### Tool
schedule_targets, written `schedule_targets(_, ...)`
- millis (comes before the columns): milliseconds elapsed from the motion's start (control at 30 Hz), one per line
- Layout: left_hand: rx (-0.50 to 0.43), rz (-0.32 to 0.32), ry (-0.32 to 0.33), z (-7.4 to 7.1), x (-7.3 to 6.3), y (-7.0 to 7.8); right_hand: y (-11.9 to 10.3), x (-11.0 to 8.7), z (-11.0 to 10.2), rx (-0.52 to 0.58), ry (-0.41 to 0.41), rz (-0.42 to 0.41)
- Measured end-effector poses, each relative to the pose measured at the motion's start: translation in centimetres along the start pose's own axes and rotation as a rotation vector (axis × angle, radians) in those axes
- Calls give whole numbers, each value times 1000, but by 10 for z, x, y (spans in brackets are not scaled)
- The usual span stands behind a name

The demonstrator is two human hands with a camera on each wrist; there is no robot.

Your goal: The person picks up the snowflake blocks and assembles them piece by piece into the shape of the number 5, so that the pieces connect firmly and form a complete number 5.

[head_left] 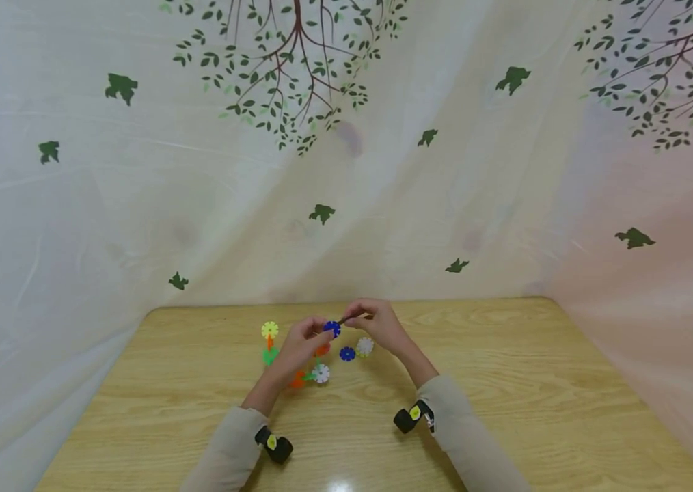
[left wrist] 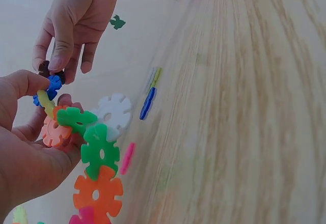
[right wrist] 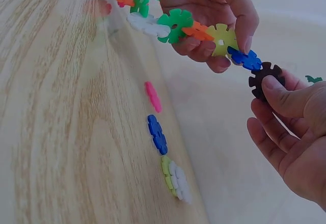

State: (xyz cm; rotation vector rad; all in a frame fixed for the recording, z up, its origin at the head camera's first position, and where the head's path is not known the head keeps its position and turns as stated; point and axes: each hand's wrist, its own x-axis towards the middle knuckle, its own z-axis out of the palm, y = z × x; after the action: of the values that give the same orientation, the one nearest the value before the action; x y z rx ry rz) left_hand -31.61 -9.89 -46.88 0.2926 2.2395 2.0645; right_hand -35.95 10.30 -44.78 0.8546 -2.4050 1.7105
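Both hands meet above the far part of the table. My left hand (head_left: 297, 348) pinches a blue notched plastic disc (right wrist: 245, 59) at the end of a chain of interlocking discs. My right hand (head_left: 380, 328) holds a dark brown or black disc (right wrist: 262, 76) between thumb and fingers, its edge against the blue disc. Whether their slots are joined, I cannot tell. Behind the blue disc the chain runs through a yellow disc (right wrist: 219, 33), an orange one, a green disc (left wrist: 90, 155) and a white disc (left wrist: 120, 108). The left hand partly hides the chain in the head view.
On the wooden table (head_left: 506, 396), right of the chain, lie a loose blue disc (head_left: 347, 354), a white disc (head_left: 365, 345) overlapping a yellow one, and a pink disc (right wrist: 152, 96). A printed cloth (head_left: 383, 225) hangs behind the table's far edge.
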Motion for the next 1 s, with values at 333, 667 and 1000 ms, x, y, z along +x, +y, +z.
schedule_targets(333,-19,-43,26,2,0,-1,-31,-8,-2,-41,-47,10)
schedule_targets(667,-33,-62,-6,2,-2,-1,-3,-4,1,-32,-56,12)
schedule_targets(1000,-66,-59,-36,2,-3,1,-4,-4,1,-61,-54,-22)
